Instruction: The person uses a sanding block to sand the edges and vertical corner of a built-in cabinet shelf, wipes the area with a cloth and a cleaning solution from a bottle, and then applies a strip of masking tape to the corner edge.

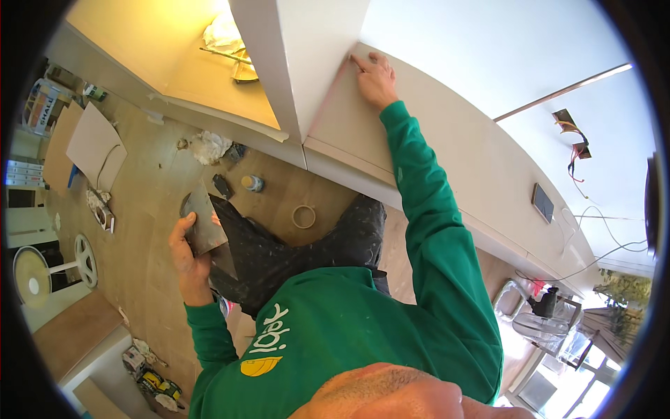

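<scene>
My left hand (184,253) is closed on a wide putty knife (204,225), a flat grey metal blade held beside my dark trousers. Out along the beige countertop (426,126), my right hand (377,82) rests with its index finger stretched into the corner where the top meets an upright white panel (300,63). The other fingers of that hand are partly bent, and nothing shows in them.
Left of the panel is a lit niche (181,70) with crumpled material. A phone (542,202) lies farther along the countertop, near loose cables. On the floor are a tape roll (303,216), a small jar (252,184), crumpled plastic (209,148) and cardboard (96,145).
</scene>
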